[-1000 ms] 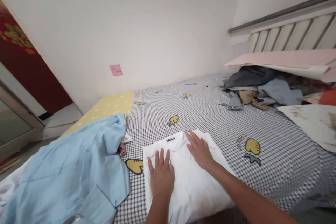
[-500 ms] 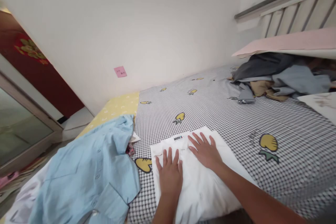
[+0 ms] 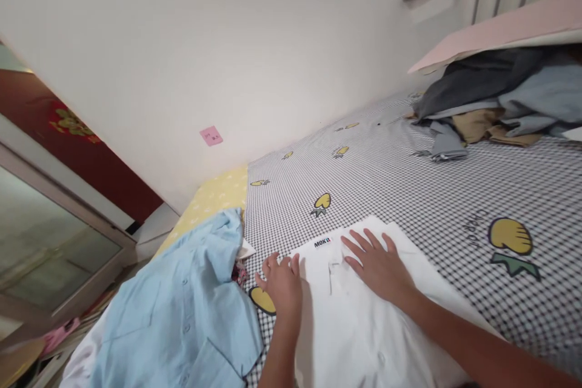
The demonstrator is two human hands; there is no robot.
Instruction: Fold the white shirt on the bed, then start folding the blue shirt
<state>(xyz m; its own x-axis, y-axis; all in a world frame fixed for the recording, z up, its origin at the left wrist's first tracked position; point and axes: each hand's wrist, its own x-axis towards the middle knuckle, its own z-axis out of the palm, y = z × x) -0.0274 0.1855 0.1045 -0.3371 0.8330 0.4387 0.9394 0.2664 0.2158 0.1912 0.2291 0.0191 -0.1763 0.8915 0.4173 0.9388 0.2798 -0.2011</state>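
Note:
A white garment [image 3: 336,327] with a "MOK" print near its far edge lies folded on the checked bedding at the front. My right hand [image 3: 375,264] rests flat on its upper right part, fingers spread. Over the garment's left edge is my left hand [image 3: 282,282], its fingers loosely bent and apart, with nothing seen in them. Whether its fingertips touch the cloth, I cannot tell. Left of that hand lies a light blue button shirt [image 3: 182,309], spread out with a sleeve folded across it.
Checked bedding [image 3: 391,182] with yellow pineapple prints runs back to the white wall. A heap of dark and grey clothes [image 3: 495,85] sits at the back right under a pink board [image 3: 504,30]. A pink note [image 3: 211,135] is on the wall. A glass-paned door [image 3: 54,242] stands left.
My left hand has lifted from the middle of the white garment and shifted to its left edge, fingers now bent. The right hand stays flat on the cloth. The view has tilted somewhat.

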